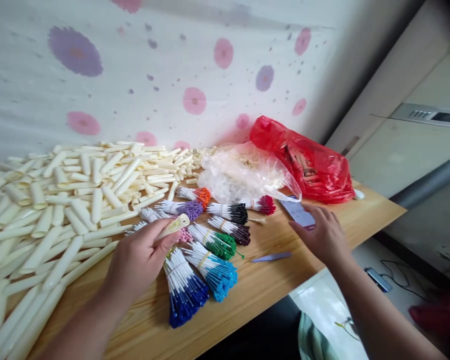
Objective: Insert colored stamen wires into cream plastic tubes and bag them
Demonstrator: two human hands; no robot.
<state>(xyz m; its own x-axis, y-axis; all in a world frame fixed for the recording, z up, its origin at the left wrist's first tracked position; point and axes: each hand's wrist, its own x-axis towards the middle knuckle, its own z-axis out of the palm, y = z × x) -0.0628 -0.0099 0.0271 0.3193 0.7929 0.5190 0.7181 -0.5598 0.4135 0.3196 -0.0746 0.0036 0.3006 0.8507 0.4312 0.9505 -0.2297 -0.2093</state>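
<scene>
My left hand (137,260) is closed around a cream-coloured plastic piece (175,225), a flat-ended part whose other end is hidden in my fingers. My right hand (324,232) reaches over the right side of the table with its fingers apart, at the edge of a phone (299,212) with a lit screen. Whether the fingertips press the phone I cannot tell. Between the hands lie banded bundles of thin white sticks with coloured ends, among them dark blue (187,290), light blue (213,270), green (215,240) and black (228,212). A purple pair of tweezers or similar slim tool (272,257) lies near the front edge.
Cream plastic tubes (86,200) are heaped across the left of the wooden table (255,295). A clear plastic bag (243,170) and a red plastic bag (315,170) with small brownish parts stand at the back. A flowered sheet (153,70) covers the wall.
</scene>
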